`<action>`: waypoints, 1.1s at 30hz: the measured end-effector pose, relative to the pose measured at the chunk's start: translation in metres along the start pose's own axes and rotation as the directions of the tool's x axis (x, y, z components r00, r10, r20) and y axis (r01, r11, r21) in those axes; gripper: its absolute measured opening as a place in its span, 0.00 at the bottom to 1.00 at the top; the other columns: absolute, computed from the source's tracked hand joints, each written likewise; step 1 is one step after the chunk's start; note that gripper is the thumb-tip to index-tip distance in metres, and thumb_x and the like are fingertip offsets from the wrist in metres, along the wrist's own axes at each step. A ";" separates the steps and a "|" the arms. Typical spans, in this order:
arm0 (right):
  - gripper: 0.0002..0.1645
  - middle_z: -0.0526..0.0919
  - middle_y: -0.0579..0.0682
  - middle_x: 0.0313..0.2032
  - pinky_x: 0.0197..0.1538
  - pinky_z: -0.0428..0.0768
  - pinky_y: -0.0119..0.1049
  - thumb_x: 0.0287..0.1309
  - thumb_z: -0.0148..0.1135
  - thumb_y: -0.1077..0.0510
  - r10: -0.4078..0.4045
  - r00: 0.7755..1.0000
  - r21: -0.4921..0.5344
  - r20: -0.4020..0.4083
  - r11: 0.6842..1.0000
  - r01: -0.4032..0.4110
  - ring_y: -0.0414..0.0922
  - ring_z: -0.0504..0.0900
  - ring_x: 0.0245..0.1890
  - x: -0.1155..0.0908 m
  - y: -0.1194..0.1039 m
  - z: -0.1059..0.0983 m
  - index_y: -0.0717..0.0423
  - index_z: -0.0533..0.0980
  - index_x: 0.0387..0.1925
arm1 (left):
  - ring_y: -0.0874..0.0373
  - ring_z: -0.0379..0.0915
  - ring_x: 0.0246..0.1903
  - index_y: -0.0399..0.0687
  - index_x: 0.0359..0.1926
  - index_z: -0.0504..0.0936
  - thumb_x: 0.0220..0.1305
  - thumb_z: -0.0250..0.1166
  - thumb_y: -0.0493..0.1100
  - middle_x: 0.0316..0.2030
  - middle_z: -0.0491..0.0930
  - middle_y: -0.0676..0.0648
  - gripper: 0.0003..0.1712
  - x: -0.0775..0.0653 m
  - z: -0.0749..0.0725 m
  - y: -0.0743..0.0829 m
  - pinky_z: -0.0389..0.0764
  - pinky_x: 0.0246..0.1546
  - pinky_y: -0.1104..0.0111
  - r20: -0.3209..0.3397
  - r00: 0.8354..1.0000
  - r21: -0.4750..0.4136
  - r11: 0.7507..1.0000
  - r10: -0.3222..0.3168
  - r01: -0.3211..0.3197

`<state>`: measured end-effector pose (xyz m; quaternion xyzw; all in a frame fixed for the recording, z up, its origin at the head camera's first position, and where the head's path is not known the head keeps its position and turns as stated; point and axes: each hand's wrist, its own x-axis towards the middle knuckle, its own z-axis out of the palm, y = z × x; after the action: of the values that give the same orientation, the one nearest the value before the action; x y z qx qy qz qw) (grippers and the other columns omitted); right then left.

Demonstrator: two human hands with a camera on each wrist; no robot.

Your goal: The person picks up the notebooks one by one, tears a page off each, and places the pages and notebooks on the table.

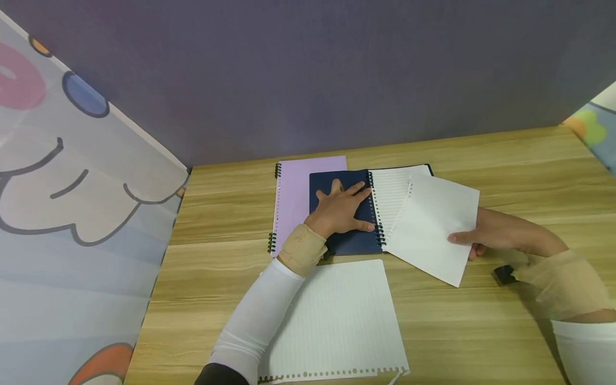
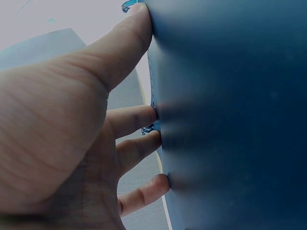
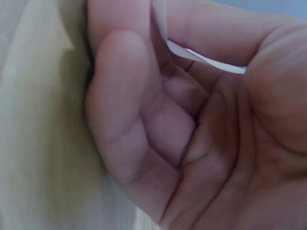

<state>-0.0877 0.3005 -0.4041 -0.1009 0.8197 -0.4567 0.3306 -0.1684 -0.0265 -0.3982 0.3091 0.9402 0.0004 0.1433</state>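
Note:
An open spiral notebook with a dark blue cover lies on the table, its lined pages to the right of the black rings. My left hand presses on the blue cover with spread fingers, the thumb close to the rings. In the left wrist view the fingertips touch the blue cover. My right hand pinches the right edge of a white sheet between thumb and curled fingers. That sheet lies tilted over the lined pages, a row of holes along its left edge. The right wrist view shows the paper's edge inside the grip.
A lilac spiral notebook lies partly under the blue cover. Nearer me, a loose lined sheet with a ragged perforated edge lies on the wooden table, partly under my left forearm. A grey panel stands behind the table.

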 end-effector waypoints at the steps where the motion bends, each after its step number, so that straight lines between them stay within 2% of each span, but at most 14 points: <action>1: 0.32 0.78 0.58 0.30 0.27 0.73 0.43 0.59 0.57 0.52 0.002 1.000 0.001 0.002 1.000 -0.002 0.53 0.76 0.23 0.000 0.000 0.000 0.65 0.55 0.55 | 0.54 0.48 0.49 0.69 0.71 0.45 0.45 0.50 0.79 0.70 0.41 0.58 0.54 0.000 0.000 0.000 0.54 0.47 0.38 0.000 1.000 -0.001 1.000 0.000 0.000; 6: 0.33 0.78 0.59 0.31 0.27 0.74 0.44 0.59 0.57 0.52 0.011 1.000 0.005 0.008 1.000 -0.011 0.54 0.77 0.24 -0.001 -0.001 -0.001 0.65 0.53 0.57 | 0.55 0.48 0.48 0.68 0.71 0.45 0.45 0.50 0.79 0.70 0.41 0.58 0.54 0.000 0.000 0.000 0.54 0.47 0.38 0.000 1.000 0.004 1.000 -0.008 0.008; 17: 0.28 0.78 0.59 0.31 0.28 0.74 0.44 0.59 0.57 0.53 0.017 1.000 0.009 0.015 1.000 -0.017 0.53 0.77 0.23 -0.004 0.001 -0.002 0.66 0.57 0.52 | 0.55 0.48 0.47 0.69 0.71 0.45 0.45 0.50 0.79 0.70 0.41 0.58 0.54 -0.001 -0.001 0.000 0.54 0.46 0.39 0.001 1.000 -0.003 1.000 -0.011 0.011; 28: 0.31 0.77 0.59 0.29 0.27 0.74 0.44 0.60 0.56 0.54 0.026 0.999 0.010 0.029 1.000 -0.026 0.51 0.76 0.22 -0.010 0.006 -0.011 0.65 0.54 0.55 | 0.55 0.49 0.49 0.69 0.71 0.44 0.44 0.49 0.80 0.70 0.41 0.58 0.55 0.001 0.000 -0.002 0.55 0.46 0.39 -0.001 1.000 0.007 1.000 -0.011 0.011; 33: 0.25 0.77 0.58 0.29 0.27 0.74 0.43 0.61 0.55 0.53 0.005 1.000 -0.011 0.027 1.000 -0.004 0.50 0.75 0.22 -0.010 0.006 -0.016 0.65 0.59 0.51 | 0.55 0.49 0.48 0.69 0.71 0.44 0.44 0.49 0.80 0.71 0.40 0.58 0.54 0.001 -0.001 -0.001 0.56 0.45 0.41 0.005 1.000 0.009 1.000 -0.012 0.012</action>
<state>-0.0888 0.3193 -0.3987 -0.1070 0.8180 -0.4499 0.3420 -0.1698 -0.0271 -0.3979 0.3041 0.9416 -0.0054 0.1442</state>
